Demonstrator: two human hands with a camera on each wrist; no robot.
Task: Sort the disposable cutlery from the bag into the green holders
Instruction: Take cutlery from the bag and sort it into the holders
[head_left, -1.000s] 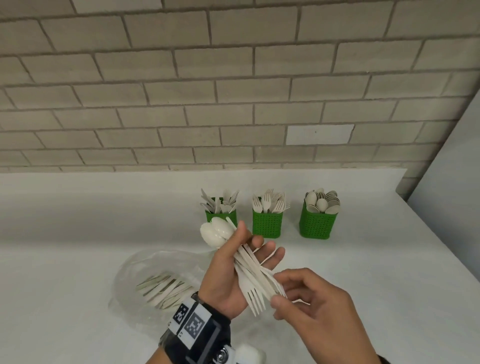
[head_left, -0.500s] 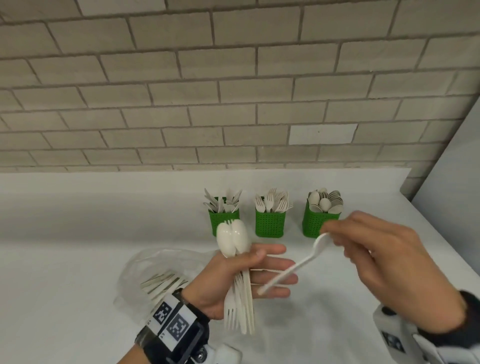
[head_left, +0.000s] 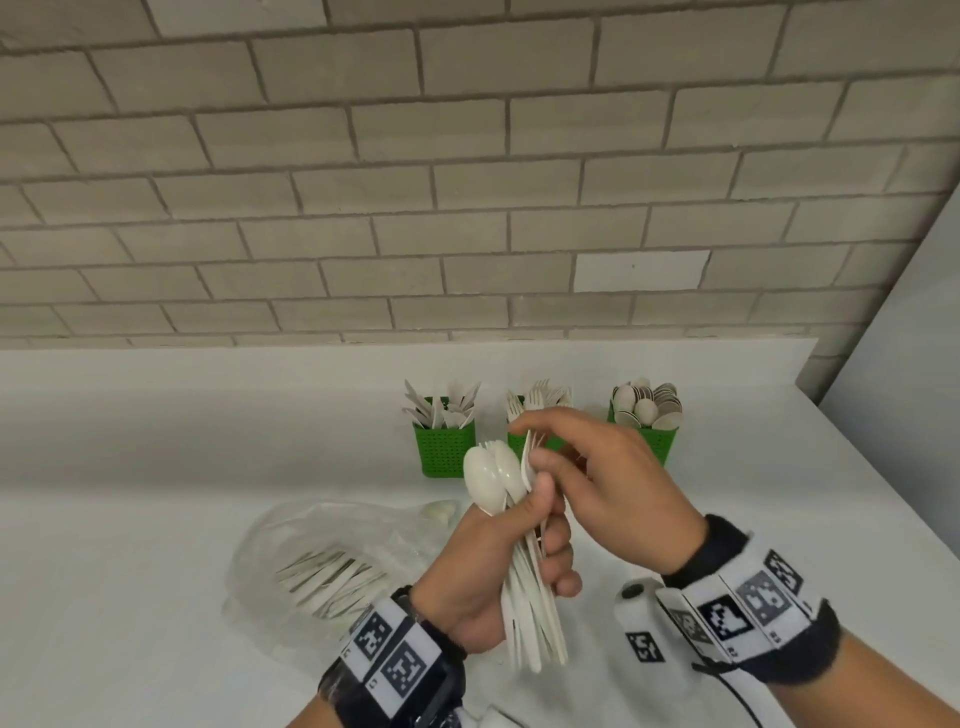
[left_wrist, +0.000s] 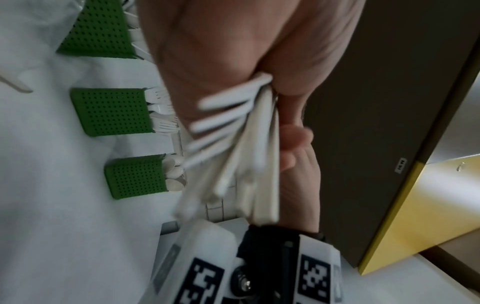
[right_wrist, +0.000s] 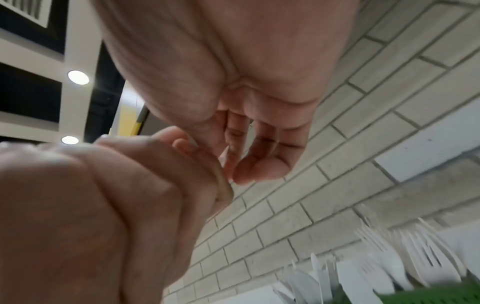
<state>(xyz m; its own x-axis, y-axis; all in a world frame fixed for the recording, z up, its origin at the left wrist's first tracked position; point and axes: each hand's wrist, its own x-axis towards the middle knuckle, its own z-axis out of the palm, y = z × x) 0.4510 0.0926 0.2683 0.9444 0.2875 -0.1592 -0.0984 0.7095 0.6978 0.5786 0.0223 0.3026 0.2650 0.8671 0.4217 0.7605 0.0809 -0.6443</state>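
White plastic cutlery bundle (head_left: 527, 566) is sitting upright in the left hand (head_left: 491, 561), fingers wrapped around it.
Right hand (head_left: 605, 486) is pinching one piece at the bundle's top; three green perforated holders (head_left: 444, 449) are standing at twelve o'clock, clear plastic bag (head_left: 322, 556) lying at nine.

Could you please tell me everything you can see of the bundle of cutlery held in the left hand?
The bundle of cutlery is off-white and looks like plastic. The left hand grips it around the middle, above the white counter. Two spoon bowls stick up side by side; several handles fan out below the fist. The right hand pinches a piece at the bundle's top; it looks like a fork, though I cannot be sure.
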